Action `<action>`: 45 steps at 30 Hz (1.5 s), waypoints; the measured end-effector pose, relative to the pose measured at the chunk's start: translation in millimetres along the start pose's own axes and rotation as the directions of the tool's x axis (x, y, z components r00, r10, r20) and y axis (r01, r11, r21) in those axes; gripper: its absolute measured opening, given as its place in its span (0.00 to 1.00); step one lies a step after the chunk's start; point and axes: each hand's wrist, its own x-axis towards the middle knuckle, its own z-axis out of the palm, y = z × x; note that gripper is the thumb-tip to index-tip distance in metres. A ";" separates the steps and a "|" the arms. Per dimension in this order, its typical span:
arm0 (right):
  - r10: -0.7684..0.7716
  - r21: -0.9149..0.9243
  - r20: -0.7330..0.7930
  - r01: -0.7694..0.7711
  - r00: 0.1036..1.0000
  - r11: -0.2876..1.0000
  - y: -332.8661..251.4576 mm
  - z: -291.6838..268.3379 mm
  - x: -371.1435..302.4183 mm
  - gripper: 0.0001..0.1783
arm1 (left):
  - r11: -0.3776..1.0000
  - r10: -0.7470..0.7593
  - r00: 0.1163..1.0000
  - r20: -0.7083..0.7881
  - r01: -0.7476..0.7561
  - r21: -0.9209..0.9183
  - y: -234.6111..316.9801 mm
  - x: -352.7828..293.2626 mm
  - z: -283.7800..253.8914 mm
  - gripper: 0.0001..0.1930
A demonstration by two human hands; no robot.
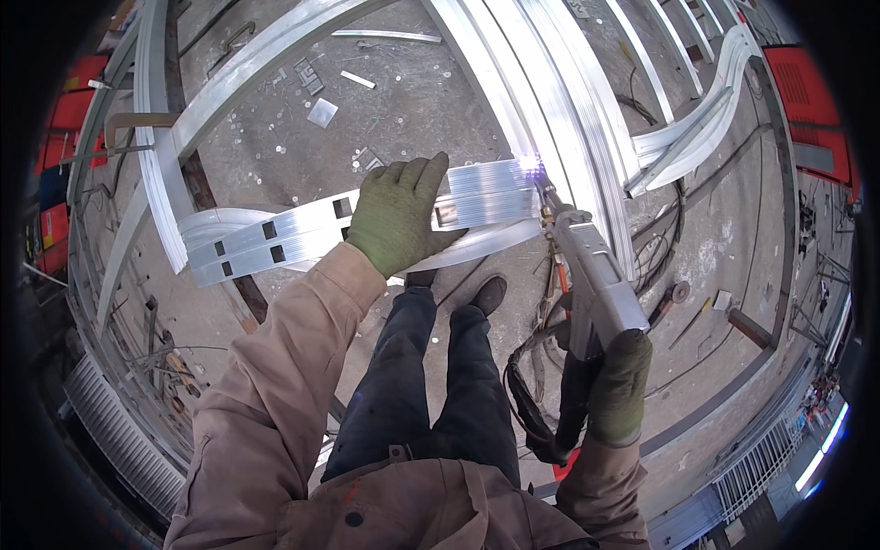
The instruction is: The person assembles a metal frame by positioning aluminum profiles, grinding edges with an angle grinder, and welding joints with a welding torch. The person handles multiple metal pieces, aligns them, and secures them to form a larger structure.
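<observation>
My left hand [396,209], in a green glove, lies flat across a ribbed aluminium plank [307,229] with square cutouts, its fingers stretched out and thumb apart. The plank's right end meets a long ribbed aluminium beam [559,101]. At that joint a bright bluish-white arc [530,165] glows by the nozzle of a welding gun [594,280]. Gripping the gun's handle is my right hand [620,390], gloved too and closed around it. A dark cable loops down from the gun beside my right leg.
A curved aluminium rail [275,55] arches beyond the plank. Small metal offcuts, among them a square piece [322,113], litter the concrete floor. Red machines [808,115] stand at both sides. An angle grinder or similar disc tool [676,293] lies right of the gun, near cables.
</observation>
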 end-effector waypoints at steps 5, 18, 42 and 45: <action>-0.017 -0.101 0.014 0.018 1.000 0.995 -9.2 3.9 -0.6 0.50 | 1.000 -0.002 1.000 0.001 0.002 -0.011 0.7 0.6 -1.3 0.58; -0.049 -0.113 0.054 0.055 0.997 0.992 -4.7 -12.4 -16.9 0.51 | 1.000 -0.006 1.000 0.021 0.006 -0.008 -0.7 1.0 -2.4 0.59; -0.023 -0.007 0.023 0.023 0.999 1.000 5.8 -6.3 1.5 0.57 | 1.000 -0.006 1.000 0.023 0.006 0.010 -0.9 0.3 0.1 0.59; -0.039 -0.024 0.024 0.039 0.999 0.999 7.0 -4.7 4.3 0.56 | 1.000 0.000 1.000 0.009 0.000 -0.005 -2.0 0.4 1.2 0.59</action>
